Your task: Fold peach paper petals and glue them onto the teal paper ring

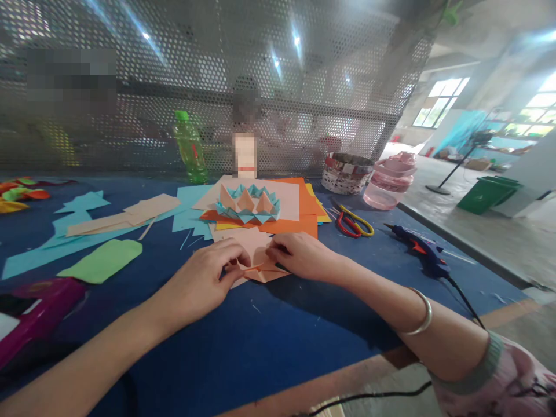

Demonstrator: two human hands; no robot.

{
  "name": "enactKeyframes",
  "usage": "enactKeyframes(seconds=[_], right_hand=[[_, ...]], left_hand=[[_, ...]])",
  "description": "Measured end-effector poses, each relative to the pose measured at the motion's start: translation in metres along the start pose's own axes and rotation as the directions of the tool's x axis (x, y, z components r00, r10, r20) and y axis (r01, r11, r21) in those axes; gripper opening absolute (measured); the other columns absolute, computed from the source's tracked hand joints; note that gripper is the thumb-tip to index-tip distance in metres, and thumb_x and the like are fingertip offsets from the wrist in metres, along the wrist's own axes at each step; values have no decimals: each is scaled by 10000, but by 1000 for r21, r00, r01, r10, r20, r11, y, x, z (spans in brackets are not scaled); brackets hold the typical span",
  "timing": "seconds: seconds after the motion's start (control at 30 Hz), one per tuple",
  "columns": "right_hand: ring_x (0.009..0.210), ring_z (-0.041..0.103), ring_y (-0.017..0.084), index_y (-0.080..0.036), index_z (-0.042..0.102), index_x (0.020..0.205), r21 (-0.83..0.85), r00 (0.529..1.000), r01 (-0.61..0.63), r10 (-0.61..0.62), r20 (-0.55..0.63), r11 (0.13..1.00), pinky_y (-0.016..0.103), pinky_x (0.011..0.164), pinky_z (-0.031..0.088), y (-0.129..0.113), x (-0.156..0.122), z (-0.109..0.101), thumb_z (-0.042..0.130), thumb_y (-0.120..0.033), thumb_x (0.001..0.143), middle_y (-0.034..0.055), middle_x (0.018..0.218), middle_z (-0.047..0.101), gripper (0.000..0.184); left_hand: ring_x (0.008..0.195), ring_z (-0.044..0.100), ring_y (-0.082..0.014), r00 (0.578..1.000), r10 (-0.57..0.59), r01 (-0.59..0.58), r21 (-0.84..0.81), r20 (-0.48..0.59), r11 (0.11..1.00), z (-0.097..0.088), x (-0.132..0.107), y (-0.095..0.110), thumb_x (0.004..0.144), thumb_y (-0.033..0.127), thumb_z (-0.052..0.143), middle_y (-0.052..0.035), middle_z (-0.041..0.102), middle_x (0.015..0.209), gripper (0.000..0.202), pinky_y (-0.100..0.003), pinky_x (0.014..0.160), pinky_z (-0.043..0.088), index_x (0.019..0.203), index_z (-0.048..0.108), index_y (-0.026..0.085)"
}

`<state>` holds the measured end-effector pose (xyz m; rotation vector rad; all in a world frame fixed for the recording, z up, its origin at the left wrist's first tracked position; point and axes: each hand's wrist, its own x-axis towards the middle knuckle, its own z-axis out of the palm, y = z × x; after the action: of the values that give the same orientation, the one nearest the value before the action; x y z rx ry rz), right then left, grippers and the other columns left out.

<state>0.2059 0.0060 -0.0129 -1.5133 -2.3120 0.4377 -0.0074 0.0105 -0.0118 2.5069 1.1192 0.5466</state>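
My left hand (221, 263) pinches the left side of a folded peach paper (262, 273) on the blue table. On its right side, my right hand (297, 253) closes thumb and fingers over the paper's edge. Creases run across the paper between both hands, and its near edge stands up slightly. Just beyond it lies another flat peach sheet (243, 234). Behind that, a folded paper crown (248, 202) with blue and peach points rests on stacked sheets of orange paper (304, 229) and other colours.
Scissors (354, 223) and a blue glue gun (421, 252) lie at right, near a woven basket (346, 174) and a pink bottle (388, 182). Paper scraps (99, 255) and a magenta device (43, 313) are at left. A green bottle (190, 150) stands by the mesh screen (278, 87).
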Motion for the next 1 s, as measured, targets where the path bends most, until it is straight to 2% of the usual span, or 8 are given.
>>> enactKeyframes(seconds=[0.17,0.33,0.5,0.67,0.77,0.87,0.93,1.0], right_hand=[[551,454,102,-176,638,671,-103,991,-79,89,98,992,243,532,239,-4,-4,-16,507,-569,850,17,637,603,451],[531,433,105,-180,659,658,-134,964,-71,102,245,988,244,534,244,-2,-4,-29,470,-732,780,13,590,571,596],[513,396,90,-153,605,611,-24,949,-49,54,311,998,243,517,236,-2,-3,-25,420,-696,831,2,560,516,615],[535,394,79,-135,601,635,200,991,-46,21,129,979,230,529,252,-1,0,-16,430,-587,884,-22,555,480,544],[613,464,97,-139,632,771,310,994,-18,52,-101,950,224,575,304,3,4,-10,388,-539,923,-10,642,543,493],[757,545,129,-151,623,875,431,968,51,61,-242,901,238,667,373,6,8,-4,335,-537,946,29,807,617,486],[821,561,142,-157,620,926,489,961,70,72,-266,869,252,715,398,6,9,0,316,-530,954,49,882,630,482],[831,557,141,-160,620,951,518,968,78,61,-245,852,255,723,408,4,8,4,334,-522,953,50,899,628,462]], left_hand=[[880,583,-156,988,145,-145,4,-47,989,5,-3,8,885,254,541,-2,615,946,61,-266,774,414,883,586,213],[926,576,-172,984,178,-177,25,-23,984,12,-6,10,837,225,615,-16,606,970,108,-279,801,422,937,582,203],[855,592,-150,980,199,-199,2,6,980,15,-5,7,884,198,544,-11,614,914,77,-269,764,434,899,619,202],[898,614,-162,974,218,-217,36,-56,976,17,-4,5,907,176,469,-40,649,963,185,-281,804,441,939,652,182],[855,630,-179,987,120,-118,28,-109,993,15,-3,3,904,216,459,-47,680,921,225,-290,771,449,897,680,178],[828,627,-199,981,-110,85,-154,-161,984,10,-1,1,857,317,534,-40,695,891,227,-291,731,450,768,704,197],[796,616,-193,940,-314,225,-447,-135,866,6,1,1,793,365,611,-22,698,844,195,-277,708,451,738,716,210],[726,592,-164,887,-461,305,-721,-22,622,3,3,2,728,360,678,2,678,734,153,-251,676,445,712,719,214]])
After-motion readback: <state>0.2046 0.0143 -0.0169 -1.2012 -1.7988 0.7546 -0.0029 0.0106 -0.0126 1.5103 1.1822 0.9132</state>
